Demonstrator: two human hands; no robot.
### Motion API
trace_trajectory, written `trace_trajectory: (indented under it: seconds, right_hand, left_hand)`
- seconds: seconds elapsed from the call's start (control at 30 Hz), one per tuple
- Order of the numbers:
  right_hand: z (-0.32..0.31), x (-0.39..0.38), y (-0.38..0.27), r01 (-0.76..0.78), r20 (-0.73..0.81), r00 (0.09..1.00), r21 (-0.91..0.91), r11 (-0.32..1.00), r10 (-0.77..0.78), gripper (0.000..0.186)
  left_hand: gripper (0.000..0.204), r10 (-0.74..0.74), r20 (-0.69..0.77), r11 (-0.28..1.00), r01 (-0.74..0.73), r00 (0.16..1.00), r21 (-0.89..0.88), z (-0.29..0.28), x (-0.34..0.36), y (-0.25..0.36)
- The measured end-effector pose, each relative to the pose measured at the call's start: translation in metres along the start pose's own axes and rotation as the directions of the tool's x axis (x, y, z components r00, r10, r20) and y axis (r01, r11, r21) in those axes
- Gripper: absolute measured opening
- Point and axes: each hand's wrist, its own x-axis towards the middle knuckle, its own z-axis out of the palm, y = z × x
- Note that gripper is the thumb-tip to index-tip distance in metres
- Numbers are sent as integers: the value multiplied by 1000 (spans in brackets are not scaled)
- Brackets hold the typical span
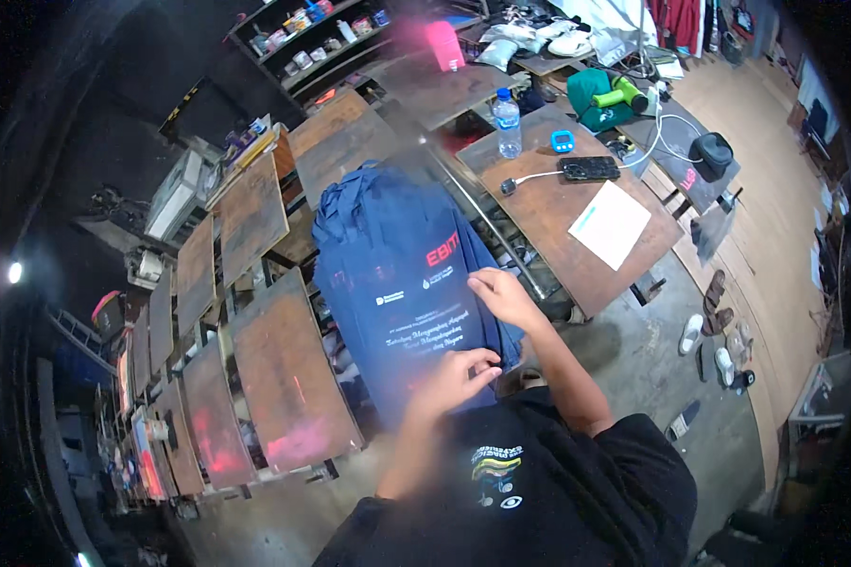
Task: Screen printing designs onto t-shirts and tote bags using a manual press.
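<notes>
A stack of dark blue fabric pieces (369,255), printed in red and white, lies in front of me, bunched at its far end. My right hand (496,298) has its fingers bent and pinched at the fabric's right side. Lower down, my left hand (459,380) hovers over or rests on the fabric, fingers loosely curved and apart; contact is unclear. A blurred patch covers part of my left forearm.
Paint-stained boards (298,378) run in rows leftward. The right board (548,236) holds a bottle (507,128), blue timer (563,141), phone (586,168), cables and paper (610,225). Shelves (312,52) stand behind; shoes (690,333) lie on the right floor.
</notes>
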Motion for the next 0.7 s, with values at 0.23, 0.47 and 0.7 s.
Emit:
trace_trajectory:
  seconds: [0.23,0.47,0.7]
  right_hand:
    - [30,-14,-37,36,-49,998,189,981,-27,23]
    - [39,-25,-55,46,-66,997,291,956,-28,26]
    - [40,-26,-25,-59,-78,987,627,776,139,21]
  left_hand:
    - [31,-62,-495,968,174,866,183,-6,-1,-12]
    - [44,-7,-763,968,196,646,157,-24,5,-38]
    - [11,-326,-582,873,2,745,-487,-37,9,-23]
